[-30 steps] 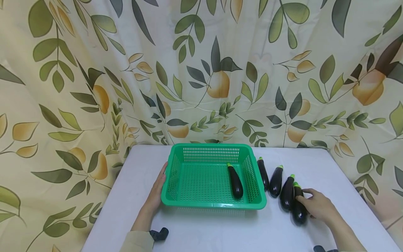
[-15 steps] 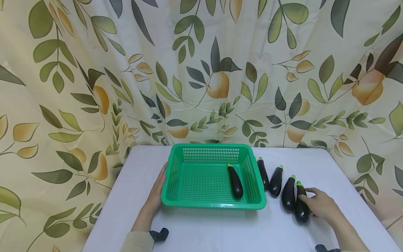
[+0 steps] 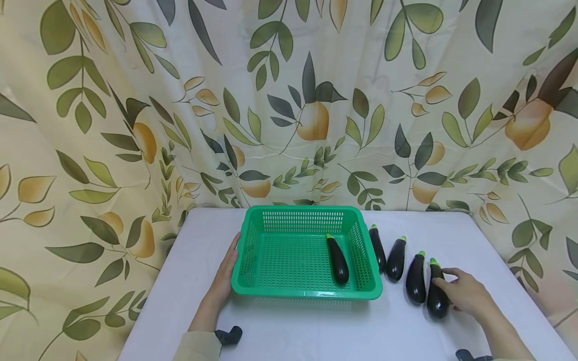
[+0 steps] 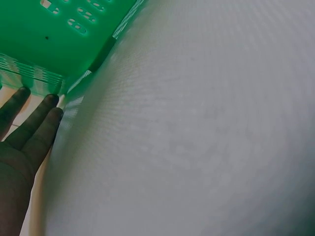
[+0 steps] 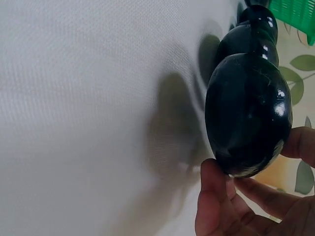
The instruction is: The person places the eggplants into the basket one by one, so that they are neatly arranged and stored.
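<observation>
My right hand (image 3: pixel 467 296) holds a dark, glossy eggplant (image 3: pixel 437 296) with a green stem end, the rightmost of a row. In the right wrist view, the fingers (image 5: pixel 211 196) are at the underside of this eggplant (image 5: pixel 248 113) and the thumb is on its other side. A green plastic basket (image 3: pixel 307 294) stands at the table's middle, one eggplant (image 3: pixel 337 260) lying in its right part. Against the basket's left wall rests my left hand (image 3: pixel 223 276); in the left wrist view its fingers (image 4: pixel 37 130) are straight, near the green wall (image 4: pixel 49 39).
Three more eggplants lie between the basket and my right hand: one by the basket wall (image 3: pixel 377 249), a second eggplant (image 3: pixel 396 260), and a third eggplant (image 3: pixel 415 281). White cloth (image 3: pixel 316 331) covers the table. A leaf-patterned curtain (image 3: pixel 361 150) hangs behind.
My right hand has moved slightly right with its eggplant, opening a gap to the neighbouring one, which has also shifted a little right. The left hand and basket stay put.
</observation>
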`<state>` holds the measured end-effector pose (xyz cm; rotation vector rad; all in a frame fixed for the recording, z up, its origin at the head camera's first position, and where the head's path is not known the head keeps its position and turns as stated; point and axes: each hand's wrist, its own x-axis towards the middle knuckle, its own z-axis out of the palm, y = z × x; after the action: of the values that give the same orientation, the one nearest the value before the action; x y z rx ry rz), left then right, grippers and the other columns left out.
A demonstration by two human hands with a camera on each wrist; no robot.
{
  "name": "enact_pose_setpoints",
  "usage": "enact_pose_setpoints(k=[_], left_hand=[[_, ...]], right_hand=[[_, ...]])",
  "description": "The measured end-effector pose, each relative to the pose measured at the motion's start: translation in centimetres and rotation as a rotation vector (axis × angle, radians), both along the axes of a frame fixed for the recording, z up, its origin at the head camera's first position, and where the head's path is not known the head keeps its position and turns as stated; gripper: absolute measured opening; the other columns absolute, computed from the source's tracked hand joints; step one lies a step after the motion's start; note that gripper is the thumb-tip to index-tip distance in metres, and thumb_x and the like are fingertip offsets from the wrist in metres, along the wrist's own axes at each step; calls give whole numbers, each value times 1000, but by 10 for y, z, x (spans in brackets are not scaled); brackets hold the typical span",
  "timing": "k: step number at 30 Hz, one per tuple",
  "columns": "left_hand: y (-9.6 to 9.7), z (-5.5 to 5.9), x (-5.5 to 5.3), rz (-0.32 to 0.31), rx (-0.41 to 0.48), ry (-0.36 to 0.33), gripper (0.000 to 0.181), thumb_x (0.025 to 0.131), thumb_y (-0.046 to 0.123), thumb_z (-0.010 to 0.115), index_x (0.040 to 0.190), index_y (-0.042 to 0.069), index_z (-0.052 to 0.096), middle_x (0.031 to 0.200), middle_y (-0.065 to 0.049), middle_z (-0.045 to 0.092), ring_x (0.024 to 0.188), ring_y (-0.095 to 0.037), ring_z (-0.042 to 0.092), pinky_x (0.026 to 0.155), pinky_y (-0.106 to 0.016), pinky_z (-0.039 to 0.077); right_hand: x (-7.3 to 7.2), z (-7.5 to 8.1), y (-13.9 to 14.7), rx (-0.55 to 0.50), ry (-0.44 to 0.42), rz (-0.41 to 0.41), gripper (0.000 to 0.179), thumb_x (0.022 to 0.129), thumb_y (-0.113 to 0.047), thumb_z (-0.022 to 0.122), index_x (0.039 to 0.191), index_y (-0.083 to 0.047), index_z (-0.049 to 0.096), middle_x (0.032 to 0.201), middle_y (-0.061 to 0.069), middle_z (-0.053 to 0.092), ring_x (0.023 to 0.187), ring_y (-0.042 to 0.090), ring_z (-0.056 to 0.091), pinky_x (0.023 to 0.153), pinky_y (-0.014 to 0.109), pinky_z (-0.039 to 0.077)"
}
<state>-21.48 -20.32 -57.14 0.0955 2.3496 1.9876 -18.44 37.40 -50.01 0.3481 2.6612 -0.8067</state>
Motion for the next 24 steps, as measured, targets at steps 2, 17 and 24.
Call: enact_pose_setpoints(k=[2,17,24], left_hand=[[0,0,0,1,-1,1,48,100,60,18,148,55,16,155,33,14,151,-10,3,116,-65,2],[-2,-3,-2,-17,44,-30,47,102,57,18,148,55,15,155,33,13,151,-9,1,116,-65,0],[-2,-2,-3,-2,50,-26,44,101,58,22,146,57,21,156,29,17,151,-12,4,117,-65,3]], right_hand=[[0,1,0,3,4,2,84,94,-54,49,140,13,29,113,39,54,76,21,65,62,35,56],[-8,22,-9,19,51,35,80,97,-52,47,143,11,28,111,36,57,75,21,64,60,34,53],[-15,34,-22,29,78,61,82,96,-53,48,144,10,27,112,36,58,76,23,64,60,34,52]])
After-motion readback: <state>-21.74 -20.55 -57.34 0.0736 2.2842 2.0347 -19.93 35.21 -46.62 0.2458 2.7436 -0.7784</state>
